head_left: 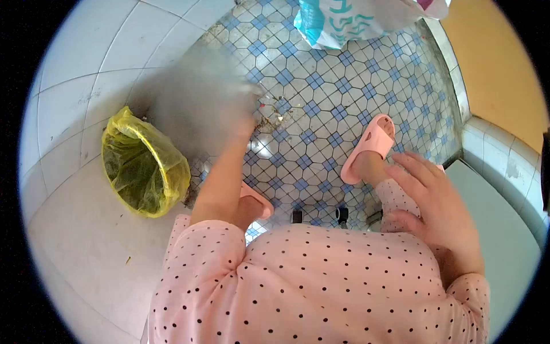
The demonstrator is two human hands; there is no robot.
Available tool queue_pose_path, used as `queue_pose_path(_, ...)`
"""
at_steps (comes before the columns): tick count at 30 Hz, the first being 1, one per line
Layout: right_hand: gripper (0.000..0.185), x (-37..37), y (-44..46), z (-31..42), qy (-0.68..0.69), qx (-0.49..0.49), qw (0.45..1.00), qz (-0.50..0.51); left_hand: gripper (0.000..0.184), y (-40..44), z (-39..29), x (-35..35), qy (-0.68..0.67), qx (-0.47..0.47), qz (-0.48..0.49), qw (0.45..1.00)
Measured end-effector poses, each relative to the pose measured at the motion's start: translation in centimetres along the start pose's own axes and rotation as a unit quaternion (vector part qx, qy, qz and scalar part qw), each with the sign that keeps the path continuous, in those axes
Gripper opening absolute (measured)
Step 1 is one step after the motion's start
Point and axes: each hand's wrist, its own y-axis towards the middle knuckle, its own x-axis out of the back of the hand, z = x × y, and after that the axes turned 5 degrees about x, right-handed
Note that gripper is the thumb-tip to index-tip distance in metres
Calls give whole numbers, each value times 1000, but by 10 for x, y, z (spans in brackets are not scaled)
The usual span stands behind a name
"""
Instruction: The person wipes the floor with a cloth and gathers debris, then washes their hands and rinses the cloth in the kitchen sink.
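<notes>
My left arm reaches down toward the tiled floor, and my left hand (243, 112) is hidden in a grey blur, so its fingers and anything in them cannot be made out. Right beside it, small scraps and dirt (279, 118) lie on the blue and white tiles (321, 143). To the left of that hand stands a bin lined with a yellow bag (146, 166), its mouth open. My right hand (427, 195) rests at my right knee, fingers apart, holding nothing.
A white and turquoise plastic bag (355, 23) sits at the top of the view. White wall tiles (126, 40) rise at the left. A pale green panel (492, 223) and an orange-yellow surface (492, 57) are on the right. Pink slippers (366, 140) are on my feet.
</notes>
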Motion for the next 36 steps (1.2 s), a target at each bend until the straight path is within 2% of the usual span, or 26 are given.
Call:
queue_pose_path(2, 73, 4, -3, 6, -23, -2, 1000, -7, 53, -7, -26, 26, -54, -6, 69, 996)
queue_pose_path(4, 68, 3, -7, 4, -5, 10, 1000, -24, 52, -27, -1, 35, -161, 118, -15, 980)
queue_pose_path(6, 64, -3, -9, 0, 1, 21, 999, -38, 53, -53, 29, 15, -302, 279, -51, 910)
queue_pose_path(7, 62, -8, -10, -4, 0, 26, 999, -39, 54, -72, 45, -10, -384, 377, -44, 842)
queue_pose_path(9, 60, -11, -9, -9, -1, 32, 999, -28, 57, -76, -14, 27, -292, 424, 30, 856)
queue_pose_path(10, 60, -12, -8, -10, 0, 33, 999, -12, 59, -81, -75, 43, -114, 366, 97, 919)
queue_pose_path(12, 60, -14, -5, -9, 8, 25, 1000, 5, 54, -84, -79, -32, -76, 115, -22, 990)
queue_pose_path(14, 61, -10, -4, -3, 17, 6, 1000, 5, 53, -52, -110, -7, -171, 119, 32, 978)
queue_pose_path(17, 64, -4, -7, 1, 2, 17, 1000, -19, 50, -14, -102, 40, -271, 69, -20, 960)
queue_pose_path(20, 67, -3, -6, 0, 20, 13, 1000, -21, 49, 25, -18, 66, -194, 78, -93, 974)
queue_pose_path(22, 68, -6, -3, -3, 35, 22, 999, -25, 48, 54, -33, 117, -28, 131, -17, 991)
queue_pose_path(24, 68, -7, 1, -6, 35, 24, 999, -19, 48, 78, -48, 151, 141, 197, 103, 965)
queue_pose_path(27, 67, -10, 7, -10, 28, 15, 999, 3, 53, 70, 66, 18, 5, 210, -29, 977)
queue_pose_path(28, 66, -10, 10, -11, 33, 13, 999, 10, 54, 64, 24, 36, 48, 156, 33, 986)
queue_pose_path(30, 66, -11, 12, -9, 40, 14, 999, 17, 52, 35, -44, 54, 43, 91, 106, 989)
queue_pose_path(34, 65, -6, 10, -4, 23, 28, 999, -4, 44, -6, -36, 33, -67, 48, 164, 983)
queue_pose_path(36, 64, -1, 6, -2, 22, 30, 999, -7, 42, -10, -20, 29, -120, 132, 155, 972)
